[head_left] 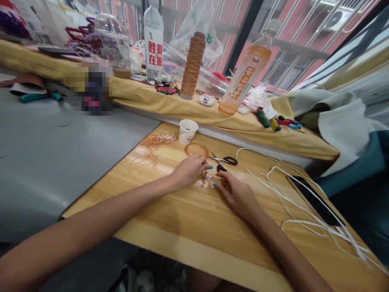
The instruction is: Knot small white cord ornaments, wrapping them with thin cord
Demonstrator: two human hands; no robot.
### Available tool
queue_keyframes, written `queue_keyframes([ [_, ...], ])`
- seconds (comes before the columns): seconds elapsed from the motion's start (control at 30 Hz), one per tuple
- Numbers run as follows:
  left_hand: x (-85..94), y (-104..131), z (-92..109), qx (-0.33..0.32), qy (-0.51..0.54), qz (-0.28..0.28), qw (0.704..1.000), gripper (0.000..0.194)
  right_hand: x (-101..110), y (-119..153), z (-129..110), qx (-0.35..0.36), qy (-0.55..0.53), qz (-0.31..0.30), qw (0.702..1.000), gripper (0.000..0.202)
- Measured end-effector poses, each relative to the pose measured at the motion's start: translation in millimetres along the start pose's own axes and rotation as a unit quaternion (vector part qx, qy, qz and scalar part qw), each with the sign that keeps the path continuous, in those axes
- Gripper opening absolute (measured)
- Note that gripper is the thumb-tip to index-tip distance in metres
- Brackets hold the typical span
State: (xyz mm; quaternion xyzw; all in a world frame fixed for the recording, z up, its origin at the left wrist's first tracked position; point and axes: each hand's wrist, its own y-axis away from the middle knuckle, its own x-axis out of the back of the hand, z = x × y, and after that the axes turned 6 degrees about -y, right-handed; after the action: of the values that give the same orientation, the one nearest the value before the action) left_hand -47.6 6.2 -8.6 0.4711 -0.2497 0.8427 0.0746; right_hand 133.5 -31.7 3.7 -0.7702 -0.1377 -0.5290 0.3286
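Close together over the wooden table, my two hands work on a small knotted piece of white and brown cord [208, 175]. My left hand [191, 171] has its fingers pinched at the left end of it. From the other side my right hand [236, 192] pinches the piece too, with what looks like a thin brown strand by its fingertips. My fingers hide part of the piece. Just beyond my hands lie scissors [223, 160] with black handles, spread apart. A coil of brown cord [196, 150] rests behind my left hand.
A paper cup [188, 132] stands near the sill beside brown and white thread scraps [158, 140]. White cords [279, 190] run across the right side, partly over a phone [314, 199]. On the cloth-covered sill stand a brown thread spool [193, 65] and an orange drink bottle [246, 69].
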Motion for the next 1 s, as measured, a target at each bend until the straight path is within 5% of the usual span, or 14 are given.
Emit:
queue_keyframes([
  [0.37,-1.5,0.7,2.4,-0.014,-0.030,-0.025,0.999,0.028,-0.8,-1.7,-1.6,0.108,0.175,0.035,0.978,0.027],
  [0.6,-2.0,1.6,1.5,-0.021,-0.041,-0.024,0.999,0.027,-5.1,0.4,0.6,0.051,0.120,-0.008,0.991,0.022],
  [1.0,-2.7,0.2,0.7,-0.014,-0.032,-0.026,0.999,0.024,0.0,-2.2,-7.3,0.089,0.167,0.028,0.981,0.020],
])
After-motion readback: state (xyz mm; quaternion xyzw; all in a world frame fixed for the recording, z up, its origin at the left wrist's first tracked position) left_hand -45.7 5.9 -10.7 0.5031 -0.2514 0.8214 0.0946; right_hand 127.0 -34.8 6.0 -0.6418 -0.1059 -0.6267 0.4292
